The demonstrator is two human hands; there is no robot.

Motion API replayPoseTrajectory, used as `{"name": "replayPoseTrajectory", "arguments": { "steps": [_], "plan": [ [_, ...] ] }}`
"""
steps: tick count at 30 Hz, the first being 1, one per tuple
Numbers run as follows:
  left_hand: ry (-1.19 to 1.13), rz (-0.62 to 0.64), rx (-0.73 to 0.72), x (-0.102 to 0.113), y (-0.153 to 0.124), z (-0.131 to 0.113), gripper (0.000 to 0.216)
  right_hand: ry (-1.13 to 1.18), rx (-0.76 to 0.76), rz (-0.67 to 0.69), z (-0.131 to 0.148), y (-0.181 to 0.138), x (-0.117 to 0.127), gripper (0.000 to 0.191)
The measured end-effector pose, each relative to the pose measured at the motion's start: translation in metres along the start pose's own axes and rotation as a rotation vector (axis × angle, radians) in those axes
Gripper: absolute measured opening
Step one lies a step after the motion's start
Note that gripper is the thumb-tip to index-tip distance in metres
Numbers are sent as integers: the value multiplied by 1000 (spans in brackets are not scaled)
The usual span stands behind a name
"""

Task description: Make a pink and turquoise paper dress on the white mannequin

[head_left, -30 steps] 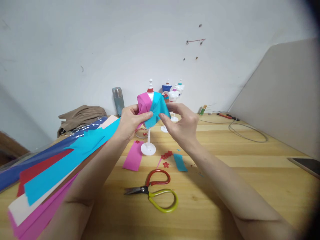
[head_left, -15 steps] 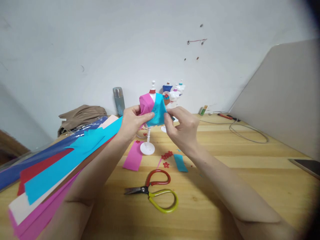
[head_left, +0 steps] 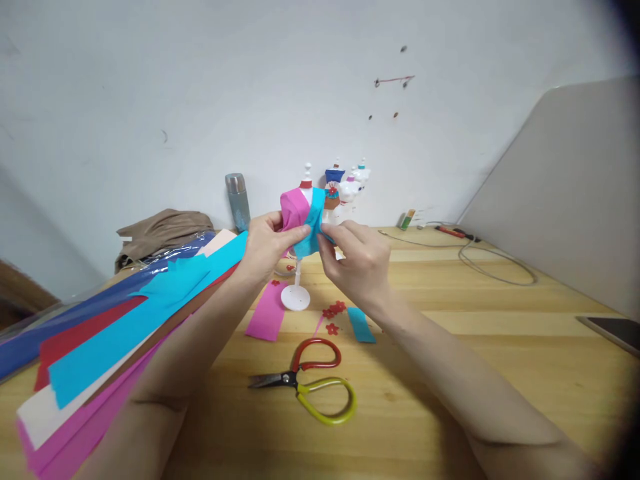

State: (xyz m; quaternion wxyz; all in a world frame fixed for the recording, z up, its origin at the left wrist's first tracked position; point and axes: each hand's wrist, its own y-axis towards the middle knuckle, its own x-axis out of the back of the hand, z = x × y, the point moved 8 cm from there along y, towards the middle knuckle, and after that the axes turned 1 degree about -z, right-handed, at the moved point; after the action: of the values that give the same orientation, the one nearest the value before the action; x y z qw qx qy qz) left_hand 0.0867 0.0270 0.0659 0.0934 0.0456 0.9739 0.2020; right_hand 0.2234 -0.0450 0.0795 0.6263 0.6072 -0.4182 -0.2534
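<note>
A small white dress form (head_left: 295, 298) stands upright on its round base, with a red band at its neck. Pink paper (head_left: 294, 207) covers one side of its chest and blue paper (head_left: 312, 230) crosses over the other. My left hand (head_left: 270, 243) is closed around the form's side, its thumb pressing the overlap at the front. Thumb and forefinger of my right hand (head_left: 357, 257) pinch the outer edge of the blue paper against the form's side. Below lie scissors (head_left: 287, 379) with red and yellow handles, apart from both hands.
A pink piece (head_left: 265, 317), a blue piece (head_left: 361, 325) and several red flowers (head_left: 333, 329) lie around the base. Coloured paper strips (head_left: 115, 340) spread at left. Behind stand other dress forms (head_left: 349, 190) and a flask (head_left: 237, 202). A cable (head_left: 480, 267) and phone (head_left: 613, 330) are at right.
My right hand has moved left and slightly in, drawing the blue paper's edge closer around the form. My left hand keeps its hold, almost unmoved.
</note>
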Motion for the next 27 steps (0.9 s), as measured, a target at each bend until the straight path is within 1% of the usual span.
{"name": "replayPoseTrajectory", "arguments": {
  "steps": [4, 9, 15, 21, 24, 27],
  "plan": [
    [2, -7, -4, 1, 0, 0, 26, -14, 28, -7, 3, 1, 1, 25],
    [-8, 1, 1, -1, -1, 1, 26, 15, 26, 11, 4, 0, -2, 23],
    [-38, -2, 13, 2, 1, 3, 28, 17, 47, -60, 0, -6, -4, 15],
    [-72, 2, 27, 1, 2, 3, 28, -18, 15, -35, -10, -9, -11, 20],
    [-70, 3, 28, 1, 2, 4, 28, -4, 31, -62, -8, -9, -9, 19],
    [-48, 0, 29, 1, 2, 6, 28, 45, 28, -32, -6, -9, -11, 17]
  ]
}}
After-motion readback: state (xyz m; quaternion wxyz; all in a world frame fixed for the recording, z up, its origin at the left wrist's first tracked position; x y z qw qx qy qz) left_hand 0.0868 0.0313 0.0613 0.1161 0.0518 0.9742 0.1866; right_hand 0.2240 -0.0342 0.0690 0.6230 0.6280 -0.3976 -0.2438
